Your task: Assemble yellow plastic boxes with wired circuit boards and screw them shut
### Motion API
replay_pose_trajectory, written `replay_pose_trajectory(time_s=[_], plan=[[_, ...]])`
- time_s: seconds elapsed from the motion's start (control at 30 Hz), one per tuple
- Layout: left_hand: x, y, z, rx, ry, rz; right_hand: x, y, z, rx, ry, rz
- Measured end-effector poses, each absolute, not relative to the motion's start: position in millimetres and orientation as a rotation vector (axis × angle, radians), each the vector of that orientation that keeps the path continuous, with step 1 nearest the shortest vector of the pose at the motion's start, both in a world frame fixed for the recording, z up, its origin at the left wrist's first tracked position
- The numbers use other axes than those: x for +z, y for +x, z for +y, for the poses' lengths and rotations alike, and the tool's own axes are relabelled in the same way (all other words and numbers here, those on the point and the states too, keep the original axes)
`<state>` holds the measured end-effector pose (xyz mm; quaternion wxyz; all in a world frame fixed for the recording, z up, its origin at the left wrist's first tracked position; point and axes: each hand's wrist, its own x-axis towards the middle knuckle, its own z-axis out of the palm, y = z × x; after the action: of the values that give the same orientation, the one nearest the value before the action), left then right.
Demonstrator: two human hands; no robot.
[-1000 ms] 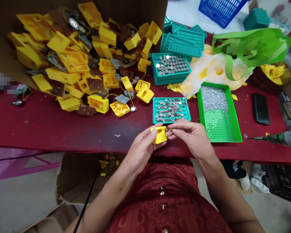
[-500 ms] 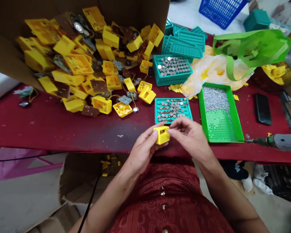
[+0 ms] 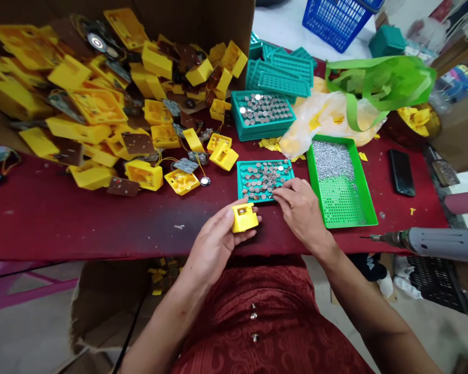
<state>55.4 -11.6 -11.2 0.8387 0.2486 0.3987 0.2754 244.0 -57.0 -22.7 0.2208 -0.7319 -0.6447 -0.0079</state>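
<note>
My left hand [image 3: 214, 234] is closed around a small yellow plastic casing [image 3: 244, 217], whose open compartment faces up with a bit of metal inside. It holds the casing just in front of a teal tray [image 3: 239, 182] of loose button cells [image 3: 263, 176]. Over the tray's near right corner, my right hand [image 3: 302, 210] is closed in a pinch, fingertips down at a button cell on the edge; the fingers partly cover it.
Yellow casings [image 3: 144, 174] with wires and boards spill from a cardboard box at left. A stack of filled teal trays [image 3: 263, 130] stands behind. Right are a green tray [image 3: 368, 208] of small metal pieces, a phone [image 3: 401, 172] and an electric screwdriver [image 3: 432, 242].
My right hand has left the yellow casing and moved to the teal tray's near right corner. The left hand still holds the casing. The whole view has shifted.
</note>
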Motion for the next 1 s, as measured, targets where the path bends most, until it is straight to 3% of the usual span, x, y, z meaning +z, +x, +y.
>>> replay_pose_trajectory(time_s=[0.27, 0.53, 0.7, 1.0], plan=[[-16.6, 55.4, -12.3, 0.571, 0.497, 0.839, -6.4, 246.5, -55.5, 0.143, -1.861, -1.749], [-17.2, 55.5, -11.8, 0.563, 0.48, 0.829, -18.2, 243.3, -49.9, 0.046, -1.971, -1.966], [-18.5, 53.6, -11.0, 0.519, 0.452, 0.792, 2.7, 232.3, -52.4, 0.06, -1.715, -1.872], [-17.1, 51.3, -11.1, 0.41, 0.473, 0.715, 9.6, 225.0, -45.5, 0.065, -1.285, -2.334]])
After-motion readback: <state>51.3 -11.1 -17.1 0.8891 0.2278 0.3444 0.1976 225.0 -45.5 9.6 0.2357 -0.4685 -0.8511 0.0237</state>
